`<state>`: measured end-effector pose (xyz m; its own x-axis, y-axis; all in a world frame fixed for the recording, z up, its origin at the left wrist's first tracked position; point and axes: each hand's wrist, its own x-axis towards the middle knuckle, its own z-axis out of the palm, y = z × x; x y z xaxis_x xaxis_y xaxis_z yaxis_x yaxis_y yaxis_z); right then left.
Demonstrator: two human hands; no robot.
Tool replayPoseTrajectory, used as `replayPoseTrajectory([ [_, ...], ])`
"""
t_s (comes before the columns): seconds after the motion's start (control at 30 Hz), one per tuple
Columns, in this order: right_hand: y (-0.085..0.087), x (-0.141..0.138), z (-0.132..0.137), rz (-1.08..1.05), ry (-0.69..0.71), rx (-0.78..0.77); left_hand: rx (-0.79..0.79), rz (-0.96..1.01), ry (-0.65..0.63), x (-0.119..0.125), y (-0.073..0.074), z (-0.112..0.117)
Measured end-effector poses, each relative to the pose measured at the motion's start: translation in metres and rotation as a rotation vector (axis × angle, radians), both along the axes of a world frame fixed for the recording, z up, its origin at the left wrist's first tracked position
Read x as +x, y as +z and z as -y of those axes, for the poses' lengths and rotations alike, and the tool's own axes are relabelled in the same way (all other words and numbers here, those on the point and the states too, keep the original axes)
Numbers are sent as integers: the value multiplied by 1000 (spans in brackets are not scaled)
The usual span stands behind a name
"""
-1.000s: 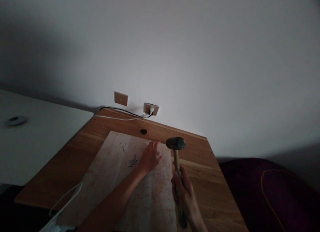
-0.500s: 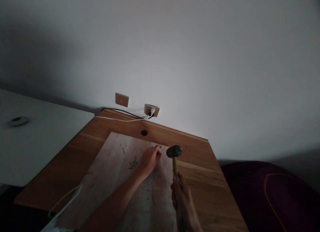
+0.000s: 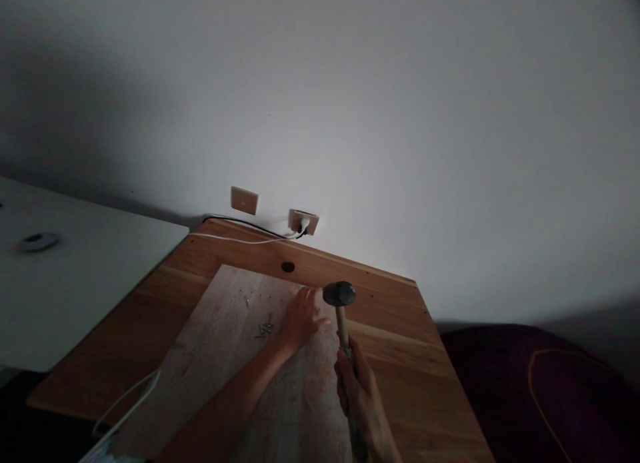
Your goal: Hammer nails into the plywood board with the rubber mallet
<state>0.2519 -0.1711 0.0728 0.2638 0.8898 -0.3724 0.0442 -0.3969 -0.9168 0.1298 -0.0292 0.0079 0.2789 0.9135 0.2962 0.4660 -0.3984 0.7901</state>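
My right hand (image 3: 360, 390) is wrapped around the wooden handle of a mallet (image 3: 339, 294). The dark head is raised above the far right part of a pale wooden board (image 3: 210, 363). Close to the board's far edge, my left hand (image 3: 301, 320) has its fingers stretched forward and its thumb apart; nothing shows in it. Left of that hand lies a small pile of metal fasteners (image 3: 265, 328), too small to tell nails from screws. Another fastener (image 3: 247, 302) is nearer the far left corner, by a row of small dark dots along the edge.
Beneath the board is a brown wooden table (image 3: 420, 383) with a round hole (image 3: 287, 267). Cables (image 3: 245, 239) run along the wall to a socket (image 3: 303, 222). A white surface (image 3: 100, 270) adjoins on the left; a dark purple bulky thing (image 3: 525, 383) stands right.
My left hand has opened, its thumb now spreading to the right. The mallet and my right hand have moved slightly left; the mallet head is a little higher.
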Motion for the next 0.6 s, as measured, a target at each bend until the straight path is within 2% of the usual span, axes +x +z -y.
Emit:
replayPoseTrajectory([
  [0.1, -12, 1, -1, 57, 23, -58, 19, 60, -19, 0, -5, -1],
  [0.2, -16, 4, 2, 33, -24, -30, -6, 71, 3, -1, -9, -2],
  [0.33, -16, 9, 7, -6, -106, -27, -26, 30, 30, 1, -8, -3],
  [0.47, -17, 14, 9, -37, -101, -49, -23, 41, 43, 2, -7, -5],
  [0.6, -5, 19, 9, -19, -111, -30, -14, 42, 19, 2, -8, -7],
])
